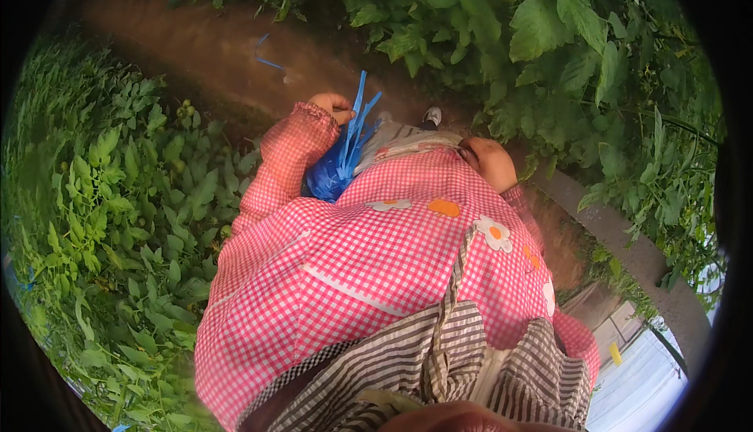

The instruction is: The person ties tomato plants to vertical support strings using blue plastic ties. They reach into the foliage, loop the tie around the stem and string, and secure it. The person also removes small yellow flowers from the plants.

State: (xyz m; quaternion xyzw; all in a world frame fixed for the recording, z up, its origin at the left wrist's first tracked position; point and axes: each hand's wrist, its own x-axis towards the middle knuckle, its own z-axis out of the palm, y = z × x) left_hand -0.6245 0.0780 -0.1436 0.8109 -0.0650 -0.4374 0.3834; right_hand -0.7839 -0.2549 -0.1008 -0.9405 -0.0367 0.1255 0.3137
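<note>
My left hand (pixel 333 106) is closed, its fingertips at the upper part of a bunch of blue plastic strips (pixel 357 130). The strips stick up from a crumpled blue plastic bag (pixel 329 173) at the left side of my waist. My right hand (pixel 490 164) rests at the right edge of a light beige cloth (pixel 408 138), next to my pink checked smock (pixel 376 236). Its fingers curl in against the cloth, and what they hold, if anything, is hidden.
Leafy green plants (pixel 118 196) grow densely on the left, and taller tomato-like plants (pixel 541 40) crowd the far right. Between them runs a brown soil path (pixel 188 40) with a loose blue strip (pixel 271 64) on it. A grey band (pixel 620 220) crosses the right side.
</note>
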